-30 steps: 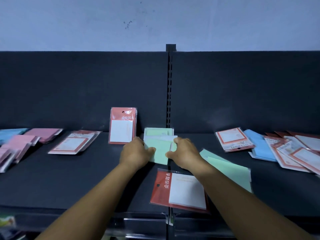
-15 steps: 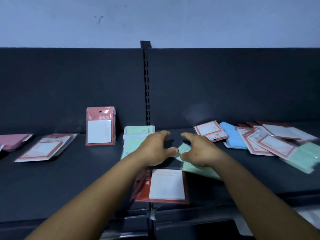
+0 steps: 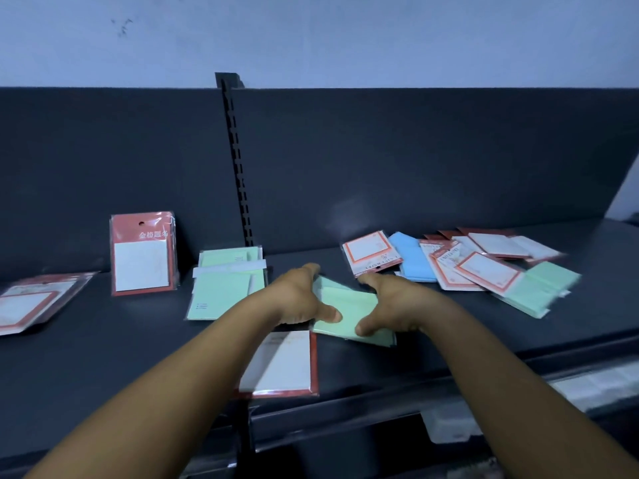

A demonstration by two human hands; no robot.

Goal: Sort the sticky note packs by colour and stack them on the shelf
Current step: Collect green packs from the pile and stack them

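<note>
A green sticky note pack (image 3: 349,311) lies flat on the dark shelf (image 3: 103,340), gripped at both sides. My left hand (image 3: 301,299) holds its left edge with the thumb on top, and my right hand (image 3: 389,307) holds its right edge the same way. A stack of green packs (image 3: 224,288) lies just to the left of them. A white pack with a red border (image 3: 283,364) lies near the front edge, partly under my left forearm.
A red-and-white pack (image 3: 142,254) leans upright against the back panel. More red-bordered packs (image 3: 27,302) lie at far left. On the right is a loose pile with a blue pack (image 3: 413,262), red-bordered packs (image 3: 484,271) and a green pack (image 3: 532,292). A slotted upright (image 3: 238,167) splits the back panel.
Both hands left the green stack and moved right onto the loose green pack, which they now grip. The view has swung to the right.
</note>
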